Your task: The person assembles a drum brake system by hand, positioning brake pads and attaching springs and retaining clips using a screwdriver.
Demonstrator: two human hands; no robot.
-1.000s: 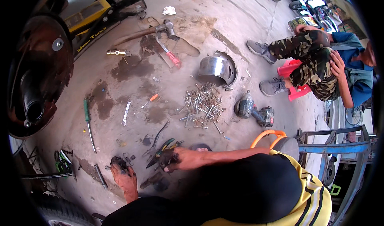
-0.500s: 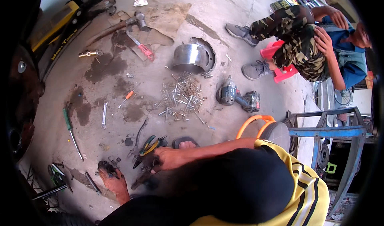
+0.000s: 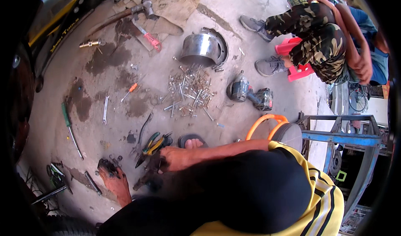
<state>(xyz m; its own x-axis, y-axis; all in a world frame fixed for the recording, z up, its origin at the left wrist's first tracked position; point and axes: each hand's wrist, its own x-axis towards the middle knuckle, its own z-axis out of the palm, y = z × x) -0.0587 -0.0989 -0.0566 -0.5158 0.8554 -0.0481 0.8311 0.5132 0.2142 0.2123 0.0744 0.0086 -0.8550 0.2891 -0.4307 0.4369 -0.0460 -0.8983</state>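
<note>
My left hand, its fingers blackened and curled around something dark that I cannot make out, is beside small metal pieces on the floor. My right hand is bent over a dark, indistinct object, just beside yellow-and-black pliers and a long dark tool. A short metal bar lies left of my left hand. Farther out are a green-handled screwdriver, a wrench, an orange-handled screwdriver and a pile of bolts.
A steel drum, a hammer, a cordless impact driver and a yellow jack lie around me. At right, another person in camouflage trousers sits on a red stool, above a blue metal frame.
The scene has shifted left in my view. The other person's arms have moved, one hand now hanging lower beside the knee. My hands remain low by the same tools.
</note>
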